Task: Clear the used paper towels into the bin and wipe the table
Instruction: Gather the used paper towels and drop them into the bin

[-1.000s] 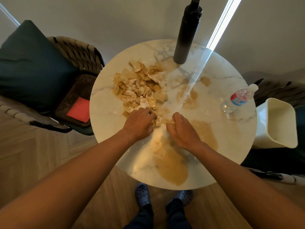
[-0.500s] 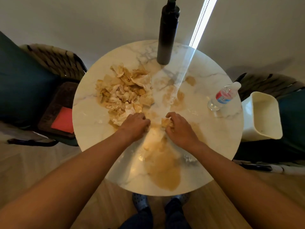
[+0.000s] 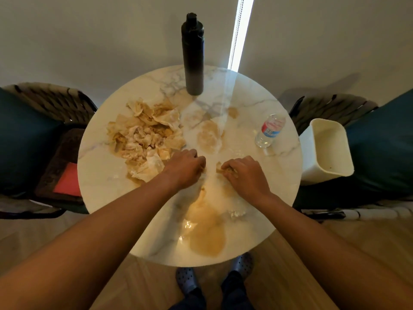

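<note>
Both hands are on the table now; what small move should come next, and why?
Probably carry the soaked scrap in the right hand to the white bin at the table's right: its fingers already pinch it, and the bin stands open there.

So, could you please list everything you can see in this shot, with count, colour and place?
table: one, round, white marble, centre
used paper towels: one crumpled pile, stained tan, table's left half
brown spill: several puddles, biggest at the near edge
black flask: one, upright, far edge
water bottle: one, clear with a red and blue label, right side
bin: one, cream, just off the table's right edge
chairs: two, woven backs, teal cushions, left and right
red cloth: one, on the left chair
shoes: two, dark, under the near edge
left hand: fingers curled on wet towel
right hand: grips a towel scrap
</note>
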`<state>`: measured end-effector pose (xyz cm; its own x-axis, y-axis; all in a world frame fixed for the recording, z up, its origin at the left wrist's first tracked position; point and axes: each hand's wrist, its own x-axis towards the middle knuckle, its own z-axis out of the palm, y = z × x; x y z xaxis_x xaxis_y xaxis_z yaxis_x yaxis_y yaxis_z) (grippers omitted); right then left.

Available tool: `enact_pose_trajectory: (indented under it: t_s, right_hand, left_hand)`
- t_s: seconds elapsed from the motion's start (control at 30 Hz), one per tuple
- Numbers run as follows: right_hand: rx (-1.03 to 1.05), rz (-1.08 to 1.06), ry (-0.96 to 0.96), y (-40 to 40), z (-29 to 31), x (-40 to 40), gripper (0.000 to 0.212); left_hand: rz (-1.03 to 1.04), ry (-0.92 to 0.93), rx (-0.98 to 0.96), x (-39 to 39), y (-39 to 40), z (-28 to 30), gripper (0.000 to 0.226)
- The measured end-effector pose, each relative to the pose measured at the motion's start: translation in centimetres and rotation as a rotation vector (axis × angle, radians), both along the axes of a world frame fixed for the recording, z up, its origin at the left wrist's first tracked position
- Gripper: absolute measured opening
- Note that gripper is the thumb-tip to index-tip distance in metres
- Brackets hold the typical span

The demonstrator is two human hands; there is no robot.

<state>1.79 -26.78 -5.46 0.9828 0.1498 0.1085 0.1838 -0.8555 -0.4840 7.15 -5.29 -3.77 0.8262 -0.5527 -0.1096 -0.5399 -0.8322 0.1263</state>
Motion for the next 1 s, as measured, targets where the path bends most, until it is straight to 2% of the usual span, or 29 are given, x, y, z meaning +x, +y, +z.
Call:
enact_pose_trajectory:
  t_s: [0.17, 0.57, 1.0]
  right_hand:
    - [0.122, -0.065, 0.107, -4.5, 0.6, -1.5, 0.014]
    - [0.209, -0.288, 0.045, -17.3, 2.1, -5.2, 0.016]
    - [0.073, -0.517, 0.029, -31.0, 1.3, -4.5, 0.024]
  left_hand:
    - [-0.060, 0.030, -0.025, -0.3, -5.1, 1.1, 0.024]
    - [-0.212, 0.099, -0.089, -0.9, -19.6, 2.3, 0.024]
    - [-0.341, 0.077, -0.146, 1.9, -34.4, 1.2, 0.027]
